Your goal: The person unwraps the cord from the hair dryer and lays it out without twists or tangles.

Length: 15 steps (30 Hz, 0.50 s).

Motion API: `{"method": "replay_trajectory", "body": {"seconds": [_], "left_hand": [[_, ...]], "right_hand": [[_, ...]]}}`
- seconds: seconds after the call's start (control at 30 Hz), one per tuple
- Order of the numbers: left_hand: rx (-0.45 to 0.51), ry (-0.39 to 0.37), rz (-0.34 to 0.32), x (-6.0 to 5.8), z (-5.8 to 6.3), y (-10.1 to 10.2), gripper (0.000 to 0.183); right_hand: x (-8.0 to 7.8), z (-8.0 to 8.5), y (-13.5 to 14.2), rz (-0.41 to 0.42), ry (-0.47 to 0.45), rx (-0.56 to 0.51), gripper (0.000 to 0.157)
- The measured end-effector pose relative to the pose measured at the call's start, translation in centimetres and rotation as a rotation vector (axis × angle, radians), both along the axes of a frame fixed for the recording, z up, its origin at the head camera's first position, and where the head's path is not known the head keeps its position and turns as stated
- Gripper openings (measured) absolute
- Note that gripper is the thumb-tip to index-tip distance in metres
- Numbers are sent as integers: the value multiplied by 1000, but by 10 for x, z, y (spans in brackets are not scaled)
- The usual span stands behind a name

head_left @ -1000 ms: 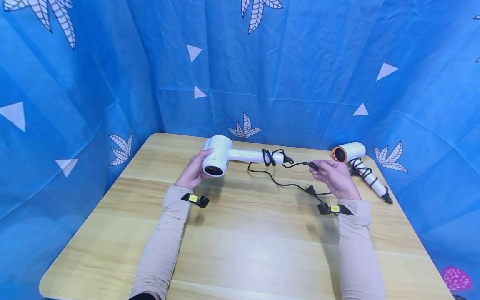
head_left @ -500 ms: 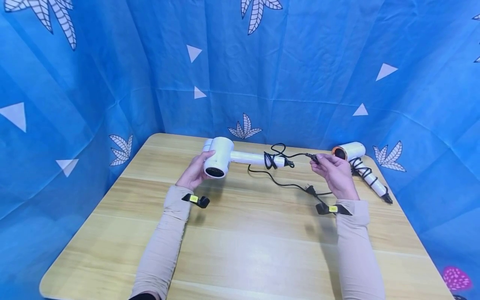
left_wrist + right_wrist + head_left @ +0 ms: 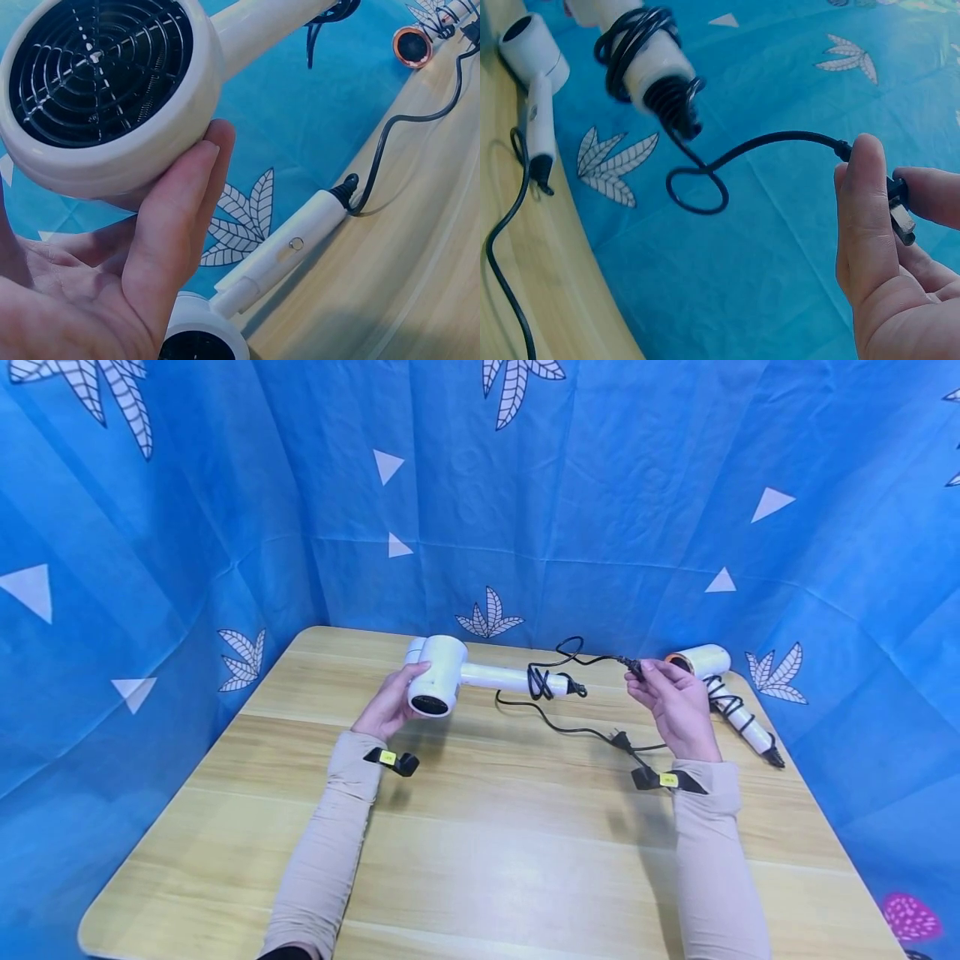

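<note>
My left hand grips a white hair dryer by its round barrel, raised above the table with the handle pointing right. In the left wrist view, the dryer's black grille faces the camera. Black cord is wound around the handle near its end. From there a loose, curling length runs across to the plug, which my right hand pinches between thumb and fingers. The metal prongs show beyond the fingertips in the right wrist view.
Behind the held dryer, a second white hair dryer lies on the wooden table, its cord trailing right to a plug. At the back right lies an orange-rimmed hair dryer, cord wrapped around its handle. Blue curtains enclose the table.
My right hand has shifted slightly right and up with the plug, and the slack cord now rises in a longer loop off the handle. My left hand stays almost still.
</note>
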<state>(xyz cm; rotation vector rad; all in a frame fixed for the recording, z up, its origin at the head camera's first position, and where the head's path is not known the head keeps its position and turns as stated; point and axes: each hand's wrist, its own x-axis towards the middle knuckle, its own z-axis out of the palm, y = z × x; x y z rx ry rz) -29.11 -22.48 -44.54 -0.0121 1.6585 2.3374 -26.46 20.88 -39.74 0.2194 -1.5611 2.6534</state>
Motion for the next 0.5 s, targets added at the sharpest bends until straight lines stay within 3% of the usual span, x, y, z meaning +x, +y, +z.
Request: {"method": "replay_trajectory", "body": {"seconds": [0.5], "left_hand": [[9,-22,27,-2,-4,-3,57]], "right_hand": [[13,17,-2,67,81,-84,12]]}}
